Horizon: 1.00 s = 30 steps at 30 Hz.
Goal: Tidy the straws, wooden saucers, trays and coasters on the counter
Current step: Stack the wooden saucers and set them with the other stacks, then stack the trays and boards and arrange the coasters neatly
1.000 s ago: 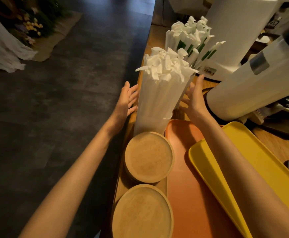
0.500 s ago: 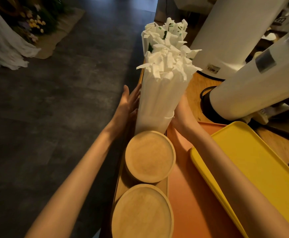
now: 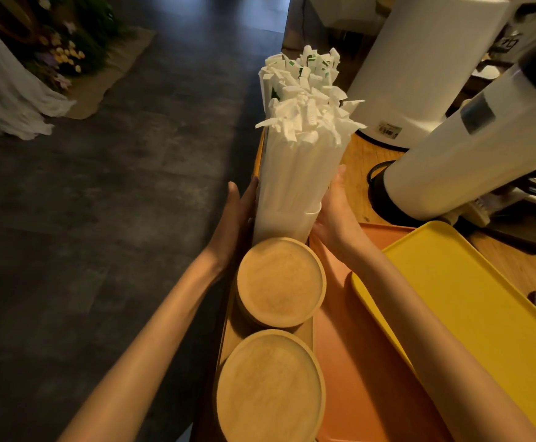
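Left hand [image 3: 238,215]: fingers straight, flat against the left side of the white straw cup [image 3: 284,218], no curl round it. Right hand [image 3: 333,218]: palm on the cup's right side, with one digit straight up along the wrapped straws [image 3: 295,161]. Its other fingers are hidden behind the cup, so can't tell if they wrap it.

Cup is sandwiched between both hands, upright, at the left edge of the worktop [image 3: 359,161], just beyond the far wooden saucer [image 3: 281,282]. Straws are white, paper-wrapped, packed tight, wrapper ends splayed out at the top. Second straw bunch [image 3: 305,67], with green marks, stands right behind the first. Its holder is hidden.

Saucers run in a row along the worktop's left edge. The far one tops a small stack. Near wooden saucer [image 3: 270,390] sits just in front, almost touching it. Both sit on a wooden board [image 3: 230,336].

Orange tray [image 3: 349,362] lies just right of the saucers. Yellow tray [image 3: 471,307] has its left edge over the orange tray. Right forearm crosses above the orange tray.

Right side has two white cylindrical machines: big machine [image 3: 419,59] at the back, nearer machine [image 3: 451,167] on a dark base. Dark floor [image 3: 132,186] on the left, with flowers [image 3: 62,55] and white cloth [image 3: 5,90] far left.
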Motion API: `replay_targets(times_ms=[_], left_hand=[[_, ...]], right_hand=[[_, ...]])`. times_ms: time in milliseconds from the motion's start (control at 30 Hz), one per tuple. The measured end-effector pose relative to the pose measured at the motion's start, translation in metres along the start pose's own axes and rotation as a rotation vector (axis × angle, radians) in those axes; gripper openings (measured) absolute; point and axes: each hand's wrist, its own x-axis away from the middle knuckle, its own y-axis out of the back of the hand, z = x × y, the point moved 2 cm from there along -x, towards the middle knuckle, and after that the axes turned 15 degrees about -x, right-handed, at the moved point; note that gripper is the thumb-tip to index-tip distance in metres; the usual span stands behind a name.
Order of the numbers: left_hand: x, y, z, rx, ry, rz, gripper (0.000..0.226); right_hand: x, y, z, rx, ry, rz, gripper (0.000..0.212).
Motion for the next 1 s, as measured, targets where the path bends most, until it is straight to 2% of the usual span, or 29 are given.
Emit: replay_targets(times_ms=[33, 100, 167, 267, 367, 433, 733, 867, 1000], left_hand=[[0.001, 0.002, 0.001, 0.019, 0.014, 0.009, 0.071], [0.007, 0.008, 0.005, 0.025, 0.059, -0.033, 0.069], [0.018, 0.018, 0.008, -0.023, 0.090, -0.132, 0.065], [0.040, 0.028, 0.011, -0.150, 0.079, -0.242, 0.052], [0.064, 0.034, 0.013, -0.200, 0.036, -0.279, 0.031], [0.080, 0.035, 0.012, -0.216, 0.007, -0.319, 0.025], [0.147, 0.019, -0.020, -0.310, -0.195, -0.377, 0.029], [0.166, -0.004, -0.043, -0.375, -0.297, -0.385, 0.026], [0.190, -0.042, -0.058, -0.414, -0.366, -0.389, 0.026]], right_hand=[[0.003, 0.001, -0.003, 0.029, -0.026, -0.032, 0.047], [0.012, 0.008, -0.006, 0.067, -0.043, -0.077, 0.073], [0.027, 0.016, -0.008, 0.100, -0.057, -0.113, 0.080], [0.057, 0.025, -0.005, 0.161, -0.004, -0.178, 0.069], [0.091, 0.035, -0.002, 0.140, 0.093, -0.235, 0.036], [0.114, 0.042, -0.003, 0.105, 0.143, -0.260, 0.026], [0.197, 0.053, -0.024, 0.085, 0.264, -0.404, 0.030], [0.217, 0.064, -0.028, 0.121, 0.289, -0.395, 0.024], [0.237, 0.086, -0.014, 0.209, 0.318, -0.345, 0.026]])
